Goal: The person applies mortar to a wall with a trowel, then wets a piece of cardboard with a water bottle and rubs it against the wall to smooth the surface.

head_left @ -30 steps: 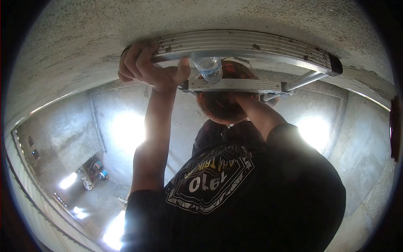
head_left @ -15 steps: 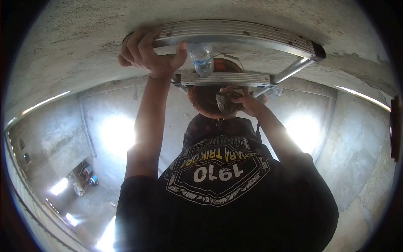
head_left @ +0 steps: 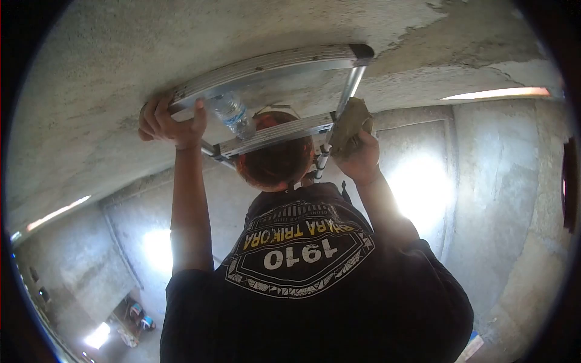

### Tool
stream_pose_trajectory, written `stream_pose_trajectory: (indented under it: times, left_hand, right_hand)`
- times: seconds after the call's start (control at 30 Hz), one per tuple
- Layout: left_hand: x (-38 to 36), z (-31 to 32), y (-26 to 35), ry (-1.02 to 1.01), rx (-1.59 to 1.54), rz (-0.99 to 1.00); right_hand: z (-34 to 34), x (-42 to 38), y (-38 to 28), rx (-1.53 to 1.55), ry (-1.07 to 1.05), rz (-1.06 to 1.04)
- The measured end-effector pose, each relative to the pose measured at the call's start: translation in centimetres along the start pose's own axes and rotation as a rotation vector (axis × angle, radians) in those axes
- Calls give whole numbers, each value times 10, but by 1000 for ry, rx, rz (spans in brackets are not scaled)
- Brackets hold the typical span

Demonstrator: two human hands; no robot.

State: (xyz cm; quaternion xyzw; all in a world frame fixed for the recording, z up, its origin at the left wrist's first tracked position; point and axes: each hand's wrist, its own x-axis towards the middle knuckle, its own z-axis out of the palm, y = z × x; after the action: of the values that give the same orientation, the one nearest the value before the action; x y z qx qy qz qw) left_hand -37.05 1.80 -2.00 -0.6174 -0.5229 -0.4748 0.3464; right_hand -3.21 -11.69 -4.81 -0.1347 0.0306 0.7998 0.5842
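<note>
Right hand (head_left: 358,154) grips a lump of grey mortar (head_left: 350,125), just right of the ladder rail (head_left: 346,97). Left hand (head_left: 166,124) is wrapped around the top aluminium ladder step (head_left: 266,65). A plastic bottle (head_left: 233,114) sits between steps, above the orange bucket (head_left: 275,158).

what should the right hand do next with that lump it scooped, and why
Probably press the grey lump against the rough wall beside the ladder. The right hand holds it raised near the rail, clear of the orange bucket, while the left hand has its grip on the top rung.
</note>
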Motion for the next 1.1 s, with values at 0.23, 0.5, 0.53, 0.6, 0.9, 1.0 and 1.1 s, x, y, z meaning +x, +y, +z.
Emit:
stream_pose_trajectory:
  times: [0.23, 0.5, 0.53, 0.6, 0.9, 1.0, 1.1]
  left_hand:
    - [-1, 0, -1, 8, -17, 5]
    - [-1, 0, -2, -12, -2, 3]
    - [-1, 0, -2, -15, 8, 1]
    - [-1, 0, -1, -12, 16, 0]
    - [5, -3, 4, 1, -2, 35]
    - [4, -1, 4, 5, 7, 26]
    - [2, -2, 2, -4, 9, 14]
  right_hand:
    - [44, -12, -16, -85, 108, -327]
    - [65, -28, -34, -63, -3, -498]
    - [65, -30, -36, -36, -26, -489]
    - [68, -32, -41, -9, -54, -483]
    - [71, -31, -54, -57, -112, -442]
    - [70, -29, -56, -63, -139, -458]
    - [73, -27, -57, -329, 43, -557]
